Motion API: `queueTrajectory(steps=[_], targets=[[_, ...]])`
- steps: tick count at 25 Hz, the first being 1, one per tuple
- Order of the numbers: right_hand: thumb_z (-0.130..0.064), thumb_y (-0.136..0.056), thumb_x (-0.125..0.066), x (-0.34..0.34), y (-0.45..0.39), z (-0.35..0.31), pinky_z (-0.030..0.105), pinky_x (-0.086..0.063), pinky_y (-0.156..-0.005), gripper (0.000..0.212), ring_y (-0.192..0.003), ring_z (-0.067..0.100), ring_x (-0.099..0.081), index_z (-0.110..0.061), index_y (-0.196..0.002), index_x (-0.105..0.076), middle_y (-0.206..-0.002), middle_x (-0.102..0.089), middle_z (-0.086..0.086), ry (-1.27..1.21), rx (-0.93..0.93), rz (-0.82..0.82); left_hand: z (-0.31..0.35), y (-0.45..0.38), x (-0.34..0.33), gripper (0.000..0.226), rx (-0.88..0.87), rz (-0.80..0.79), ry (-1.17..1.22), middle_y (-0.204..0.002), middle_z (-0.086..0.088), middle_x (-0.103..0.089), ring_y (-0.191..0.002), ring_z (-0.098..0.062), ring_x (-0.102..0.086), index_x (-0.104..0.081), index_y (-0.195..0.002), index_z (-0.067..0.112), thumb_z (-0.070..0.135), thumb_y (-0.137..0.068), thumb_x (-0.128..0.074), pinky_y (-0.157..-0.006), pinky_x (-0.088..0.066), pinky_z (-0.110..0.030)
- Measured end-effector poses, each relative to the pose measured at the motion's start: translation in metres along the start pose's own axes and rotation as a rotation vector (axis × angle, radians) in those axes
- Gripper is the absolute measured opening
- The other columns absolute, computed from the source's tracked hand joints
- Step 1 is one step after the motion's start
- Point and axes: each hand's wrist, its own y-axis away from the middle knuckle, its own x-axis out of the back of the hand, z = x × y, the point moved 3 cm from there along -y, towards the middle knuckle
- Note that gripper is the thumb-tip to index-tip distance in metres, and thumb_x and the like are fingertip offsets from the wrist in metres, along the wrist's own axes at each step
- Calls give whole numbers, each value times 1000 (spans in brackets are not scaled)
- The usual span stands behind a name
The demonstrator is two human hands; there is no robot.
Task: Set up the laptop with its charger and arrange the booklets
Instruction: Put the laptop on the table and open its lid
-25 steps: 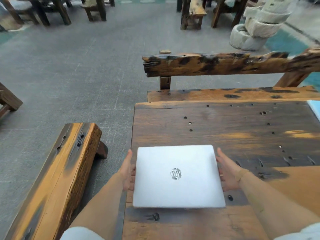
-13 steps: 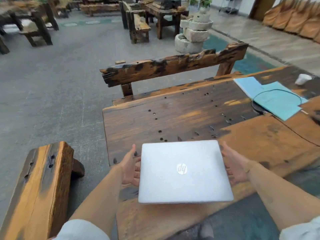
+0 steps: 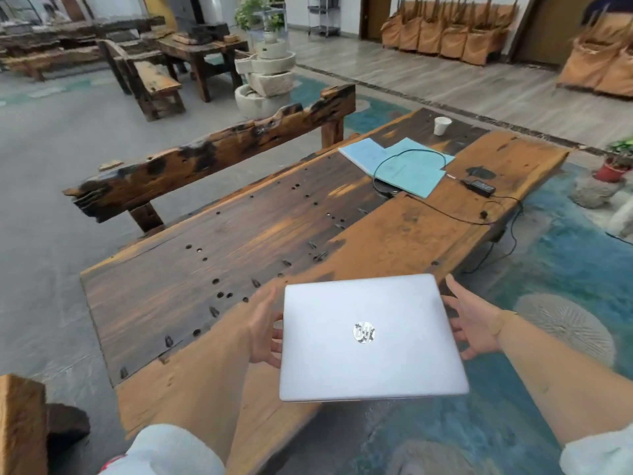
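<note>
You carry the closed laptop (image 3: 371,337) clamped between left hand (image 3: 265,332) and right hand (image 3: 474,329); next, set it on the desk (image 3: 239,241) near the charger (image 3: 479,186) and booklets (image 3: 399,164).

Looks like a rustic teahouse/café hall or furniture showroom, not a home. Heavy reclaimed-wood table (image 3: 239,241) w/ bolt holes fills mid frame, matching rough bench (image 3: 212,159) behind it. More of the same tables & benches (image 3: 154,80) upper left. Stacked stone millstones (image 3: 269,80) as decor, top centre, potted plants (image 3: 253,12) behind. Row of chairs in tan covers (image 3: 445,39) along the wall upper right. Floor: grey concrete left, teal painted areas right, large open space.
</note>
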Motion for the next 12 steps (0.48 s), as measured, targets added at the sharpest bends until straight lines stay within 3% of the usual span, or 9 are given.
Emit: queueTrajectory(steps=[4, 12], targets=[[-91, -71, -30, 84, -1, 9, 55, -43, -96, 81, -114, 34, -60, -43, -133, -48, -124, -65, 15, -60, 3, 19, 18, -28, -80, 105, 21, -30, -51, -139, -19, -49, -118, -44, -54, -34, -149, 24, 93, -71, -24, -100, -37, -65], [-90, -73, -29, 211, -8, 7, 59, -40, -100, 78, -111, 33, -61, -46, -136, -41, -122, -66, 14, -140, -8, 48, 62, -74, -198, 106, 42, -113, -110, -136, -19, -53, -116, -44, -56, -29, -151, 23, 93, -72, -21, -105, -31, -68]])
